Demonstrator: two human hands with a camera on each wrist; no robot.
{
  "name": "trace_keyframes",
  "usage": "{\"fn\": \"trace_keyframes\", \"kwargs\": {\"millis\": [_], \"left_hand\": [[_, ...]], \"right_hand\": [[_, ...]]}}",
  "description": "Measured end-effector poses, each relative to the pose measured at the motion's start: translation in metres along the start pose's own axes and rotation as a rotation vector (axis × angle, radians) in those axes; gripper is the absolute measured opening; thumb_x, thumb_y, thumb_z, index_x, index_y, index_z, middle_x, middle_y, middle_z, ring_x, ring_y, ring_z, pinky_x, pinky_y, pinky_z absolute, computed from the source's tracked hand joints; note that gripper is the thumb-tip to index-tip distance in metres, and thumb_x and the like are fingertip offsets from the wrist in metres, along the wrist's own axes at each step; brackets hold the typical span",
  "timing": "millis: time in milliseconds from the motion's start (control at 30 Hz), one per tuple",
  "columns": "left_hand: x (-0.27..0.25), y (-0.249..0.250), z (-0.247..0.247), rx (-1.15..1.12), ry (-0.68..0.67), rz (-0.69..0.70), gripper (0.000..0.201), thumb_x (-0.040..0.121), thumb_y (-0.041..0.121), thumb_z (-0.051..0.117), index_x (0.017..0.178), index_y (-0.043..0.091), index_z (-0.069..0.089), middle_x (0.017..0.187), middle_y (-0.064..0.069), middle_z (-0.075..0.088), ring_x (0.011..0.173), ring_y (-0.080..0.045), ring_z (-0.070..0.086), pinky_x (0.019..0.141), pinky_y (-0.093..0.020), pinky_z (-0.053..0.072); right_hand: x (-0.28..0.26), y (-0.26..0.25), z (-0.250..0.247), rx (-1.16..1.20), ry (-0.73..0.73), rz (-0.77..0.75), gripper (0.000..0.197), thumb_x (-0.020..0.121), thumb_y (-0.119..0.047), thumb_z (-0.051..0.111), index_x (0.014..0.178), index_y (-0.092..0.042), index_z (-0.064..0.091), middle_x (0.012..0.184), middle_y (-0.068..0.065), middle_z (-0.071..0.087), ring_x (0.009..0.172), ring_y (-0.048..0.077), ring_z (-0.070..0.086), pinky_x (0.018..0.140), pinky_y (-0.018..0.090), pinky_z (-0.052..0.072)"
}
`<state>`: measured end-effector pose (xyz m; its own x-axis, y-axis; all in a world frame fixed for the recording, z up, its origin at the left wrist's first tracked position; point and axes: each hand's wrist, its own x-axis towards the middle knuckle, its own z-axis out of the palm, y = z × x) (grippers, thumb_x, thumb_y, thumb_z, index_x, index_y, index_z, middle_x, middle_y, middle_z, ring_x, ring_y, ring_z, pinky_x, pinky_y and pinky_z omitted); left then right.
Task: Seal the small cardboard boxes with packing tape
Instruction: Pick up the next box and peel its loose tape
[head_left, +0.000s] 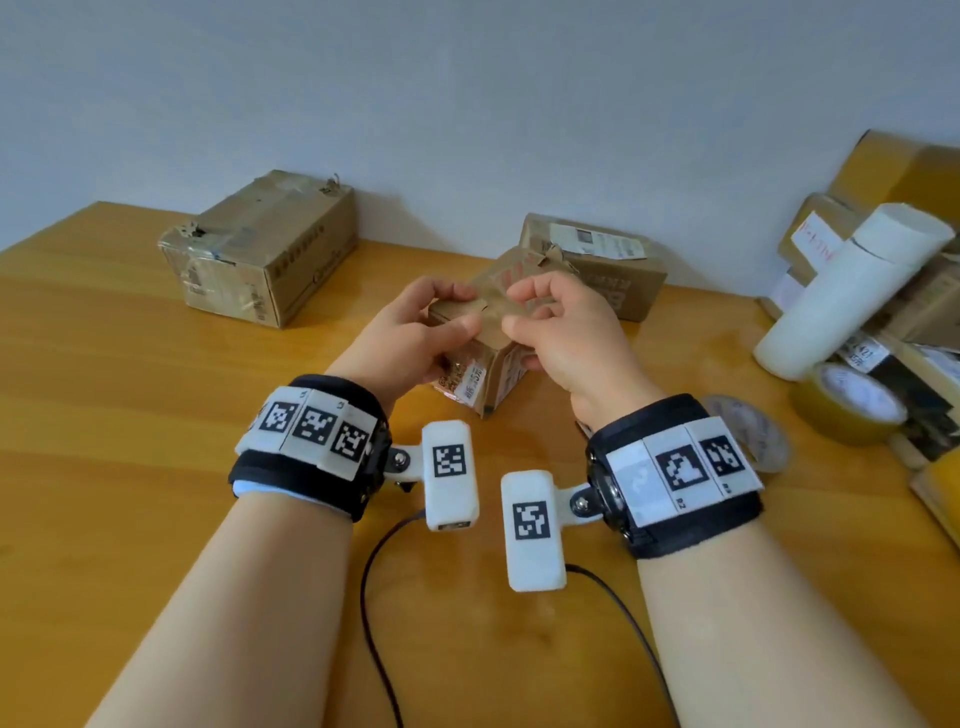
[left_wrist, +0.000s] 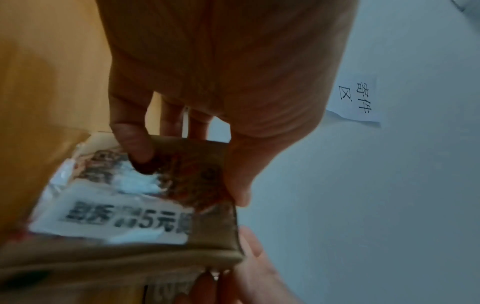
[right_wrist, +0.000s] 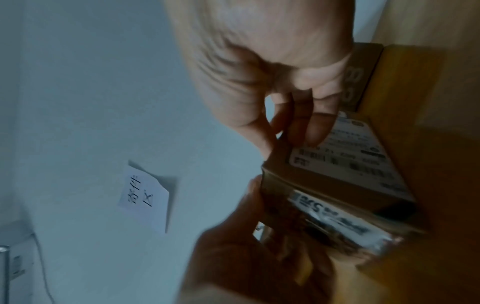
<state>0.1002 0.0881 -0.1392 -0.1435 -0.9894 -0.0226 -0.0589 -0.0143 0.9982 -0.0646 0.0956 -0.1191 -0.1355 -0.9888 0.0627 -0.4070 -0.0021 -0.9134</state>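
Note:
A small cardboard box (head_left: 485, 371) with torn labels stands tilted on the wooden table (head_left: 130, 415), held between both hands. My left hand (head_left: 453, 310) grips its left top edge, thumb on the near side and fingers (left_wrist: 139, 152) curled over the labelled face (left_wrist: 124, 218). My right hand (head_left: 519, 312) pinches the top right edge, with its fingers (right_wrist: 318, 125) on the side that carries a shipping label (right_wrist: 345, 162). The top flaps lie folded down under the fingers. A brown tape roll (head_left: 852, 410) and a clear tape roll (head_left: 753, 431) lie to the right.
A larger worn box (head_left: 265, 249) sits at the back left and another labelled box (head_left: 597, 260) right behind the small one. Parcels (head_left: 893, 182) and a white roll (head_left: 852, 291) pile up at the right edge. Cables (head_left: 374, 597) trail near me. A paper note (left_wrist: 355, 98) hangs on the wall.

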Motion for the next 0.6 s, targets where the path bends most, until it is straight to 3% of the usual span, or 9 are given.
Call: {"fn": "trace_keyframes", "kwargs": {"millis": [100, 267, 433, 500, 600], "left_hand": [[0.004, -0.001, -0.011, 0.054, -0.069, 0.008, 0.024, 0.089, 0.023, 0.072, 0.111, 0.031, 0.065, 0.083, 0.006, 0.068, 0.072, -0.008, 0.064, 0.07, -0.029, 0.049], [0.012, 0.007, -0.016, 0.263, -0.134, 0.089, 0.032, 0.085, 0.034, 0.074, 0.113, 0.034, 0.061, 0.095, 0.0, 0.064, 0.065, 0.001, 0.063, 0.054, -0.014, 0.047], [0.014, 0.016, -0.015, 0.499, -0.182, 0.096, 0.023, 0.086, 0.051, 0.067, 0.106, 0.045, 0.057, 0.097, 0.007, 0.069, 0.072, -0.002, 0.065, 0.061, -0.019, 0.047], [0.014, 0.017, -0.011, 0.51, -0.146, 0.096, 0.012, 0.095, 0.05, 0.055, 0.105, 0.042, 0.058, 0.096, 0.006, 0.071, 0.081, -0.008, 0.068, 0.066, -0.026, 0.054], [0.016, 0.013, -0.007, 0.409, -0.088, 0.068, 0.014, 0.105, 0.035, 0.043, 0.106, 0.038, 0.056, 0.093, 0.003, 0.072, 0.085, -0.016, 0.07, 0.066, -0.029, 0.056]], "right_hand": [[0.003, -0.003, -0.002, -0.06, -0.037, -0.039, 0.027, 0.092, -0.014, 0.071, 0.109, -0.034, 0.066, 0.097, -0.004, 0.06, 0.1, 0.017, 0.063, 0.091, 0.044, 0.059], [0.006, 0.003, 0.002, -0.11, -0.04, -0.13, 0.025, 0.094, -0.02, 0.07, 0.112, -0.036, 0.066, 0.09, -0.006, 0.055, 0.086, 0.012, 0.06, 0.08, 0.034, 0.058], [0.014, 0.002, -0.006, -0.114, -0.087, -0.119, 0.026, 0.091, -0.011, 0.073, 0.1, -0.035, 0.066, 0.084, -0.004, 0.052, 0.078, 0.01, 0.056, 0.073, 0.027, 0.052], [0.014, 0.002, -0.007, -0.067, -0.082, -0.092, 0.027, 0.088, -0.006, 0.074, 0.096, -0.031, 0.066, 0.079, -0.006, 0.049, 0.073, 0.009, 0.052, 0.071, 0.027, 0.051], [0.013, 0.002, -0.004, -0.043, -0.077, -0.088, 0.026, 0.088, -0.003, 0.072, 0.094, -0.027, 0.067, 0.077, -0.006, 0.047, 0.071, 0.009, 0.05, 0.07, 0.028, 0.052]]}}
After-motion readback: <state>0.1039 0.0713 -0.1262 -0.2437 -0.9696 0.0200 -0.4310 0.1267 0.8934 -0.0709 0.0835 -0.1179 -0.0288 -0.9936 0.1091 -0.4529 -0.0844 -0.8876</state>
